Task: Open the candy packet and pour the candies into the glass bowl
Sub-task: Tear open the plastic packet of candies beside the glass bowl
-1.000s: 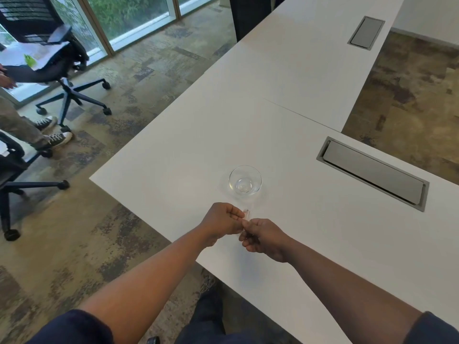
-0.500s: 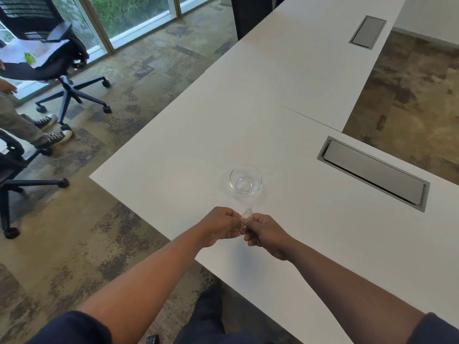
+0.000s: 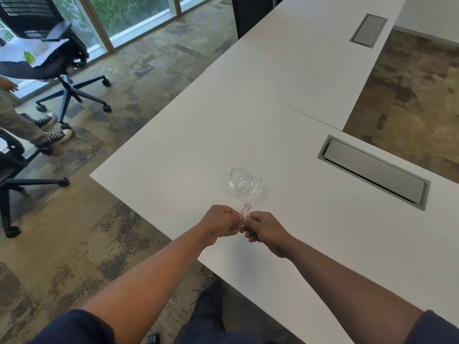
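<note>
A small clear glass bowl (image 3: 246, 178) stands upright on the white table (image 3: 173, 150), with nothing visible inside it. Just in front of it, my left hand (image 3: 219, 225) and my right hand (image 3: 264, 228) meet with fingers pinched on a small clear candy packet (image 3: 246, 210). Only the packet's upper end sticks out between my fingertips; the rest is hidden in my hands. The packet is held a little short of the bowl, above the table.
A grey cable hatch (image 3: 373, 171) is set into the table at the right, and another (image 3: 368, 31) far back. Office chairs (image 3: 52, 53) stand on the carpet at the left, where another person's legs and sneakers (image 3: 53, 135) show. The table edge runs close below my hands.
My two hands have drawn closer together on the packet and shifted slightly toward me. The packet's end now sticks up between my fingertips. The bowl has not moved.
</note>
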